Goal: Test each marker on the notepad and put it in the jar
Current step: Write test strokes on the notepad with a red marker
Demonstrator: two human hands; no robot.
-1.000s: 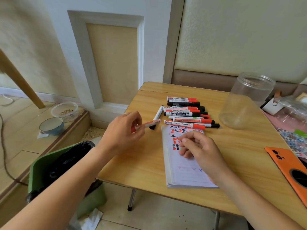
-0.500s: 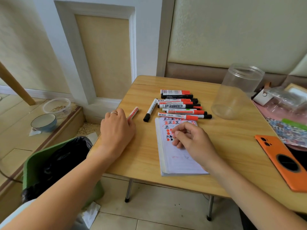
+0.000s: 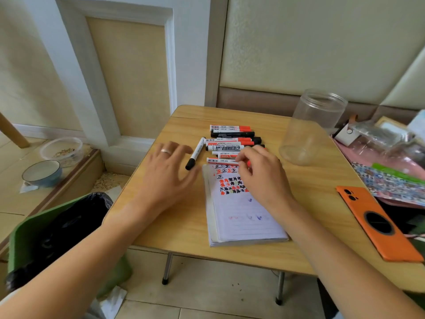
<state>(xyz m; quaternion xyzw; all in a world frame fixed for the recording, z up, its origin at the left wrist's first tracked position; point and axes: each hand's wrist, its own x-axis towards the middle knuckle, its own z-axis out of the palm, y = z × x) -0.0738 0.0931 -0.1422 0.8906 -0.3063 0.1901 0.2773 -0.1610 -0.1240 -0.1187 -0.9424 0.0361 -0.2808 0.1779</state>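
Observation:
A row of red and black markers [image 3: 230,139] lies on the wooden table [image 3: 184,226], just beyond the notepad [image 3: 243,217]. The notepad's top carries red and black test marks. A single black marker [image 3: 195,155] lies slanted to the left of the row. My left hand [image 3: 165,173] hovers with spread fingers left of the notepad and holds nothing. My right hand [image 3: 262,176] is at the notepad's top edge, its fingertips curled on the nearest red marker [image 3: 218,160], whose red cap end shows between the fingers. The clear jar [image 3: 312,127] stands empty at the back right.
An orange phone [image 3: 377,224] lies at the table's right edge. Pink and patterned clutter [image 3: 391,180] lies further right. A green bin with a black bag [image 3: 57,229] stands below the table's left edge. A bowl [image 3: 42,172] and a plastic tub [image 3: 62,150] are on the floor.
My left hand put its red marker down on the table, opened and drifted right. My right hand left the notepad page and reached up to the nearest red marker.

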